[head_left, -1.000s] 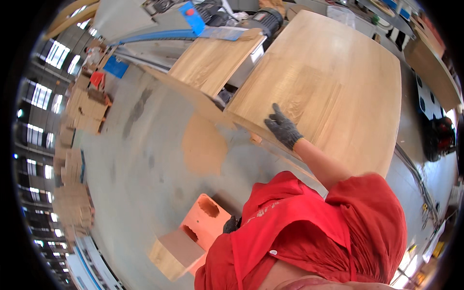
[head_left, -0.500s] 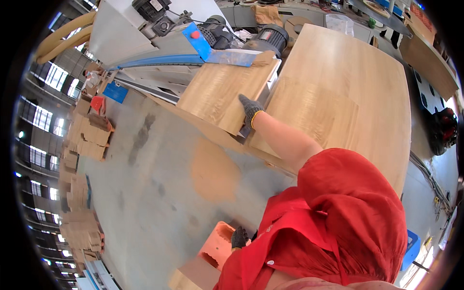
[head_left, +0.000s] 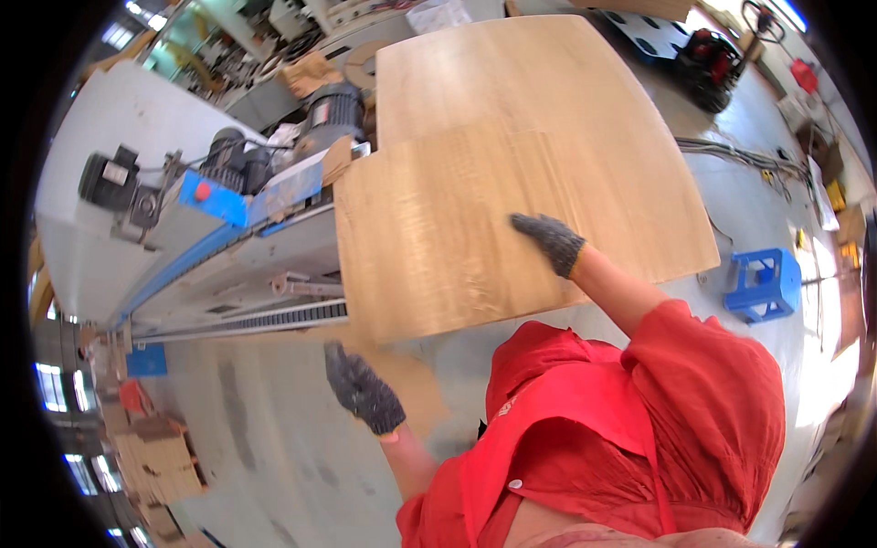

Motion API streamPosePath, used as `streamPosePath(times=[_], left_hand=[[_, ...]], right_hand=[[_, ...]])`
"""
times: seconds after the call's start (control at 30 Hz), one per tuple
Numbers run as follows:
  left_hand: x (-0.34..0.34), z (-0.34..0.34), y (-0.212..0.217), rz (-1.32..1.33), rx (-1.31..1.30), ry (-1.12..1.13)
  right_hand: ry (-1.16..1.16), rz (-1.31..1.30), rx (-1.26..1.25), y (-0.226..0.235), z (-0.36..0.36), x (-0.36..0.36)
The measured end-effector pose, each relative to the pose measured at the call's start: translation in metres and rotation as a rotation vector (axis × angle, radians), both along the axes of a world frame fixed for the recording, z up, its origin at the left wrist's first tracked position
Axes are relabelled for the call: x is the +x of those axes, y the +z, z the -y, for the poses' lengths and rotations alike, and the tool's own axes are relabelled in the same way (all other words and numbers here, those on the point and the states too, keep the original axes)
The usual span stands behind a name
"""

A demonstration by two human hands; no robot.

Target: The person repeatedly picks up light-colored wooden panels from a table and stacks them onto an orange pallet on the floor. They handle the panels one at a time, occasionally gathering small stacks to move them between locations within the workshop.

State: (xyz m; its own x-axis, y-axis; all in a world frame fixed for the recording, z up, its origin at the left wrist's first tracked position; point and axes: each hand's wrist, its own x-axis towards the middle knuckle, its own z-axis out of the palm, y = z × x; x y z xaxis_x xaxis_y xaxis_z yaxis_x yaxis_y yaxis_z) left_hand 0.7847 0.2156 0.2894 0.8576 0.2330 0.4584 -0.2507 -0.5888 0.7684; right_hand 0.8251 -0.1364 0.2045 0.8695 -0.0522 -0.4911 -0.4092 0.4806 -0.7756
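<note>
The machine, with its white housing and blue-edged rail, occupies the left side, adjacent to the large wood-grain panel; the smaller wood-grain board lies over the near-left part of this panel and projects past its left edge. A blue stool stands on the floor at the right, apart from the panel. The right hand, in a grey glove, is placed on the board with fingers extended and not clamped, while the left hand, likewise gloved, is positioned just beside the board's near-left corner, fingers extended, holding nothing.
</note>
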Motion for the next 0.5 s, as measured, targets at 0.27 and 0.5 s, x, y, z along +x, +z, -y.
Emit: streamPosePath(times=[0.27,0.5], left_hand=[[0.153,0.089,-0.056,-0.232,0.666,-0.219],[0.204,0.094,-0.105,-0.662,0.396,-0.143]], right_hand=[[-0.095,-0.237,-0.978,-0.018,0.042,-0.053],[-0.137,-0.113,-1.241,-0.035,0.04,-0.034]])
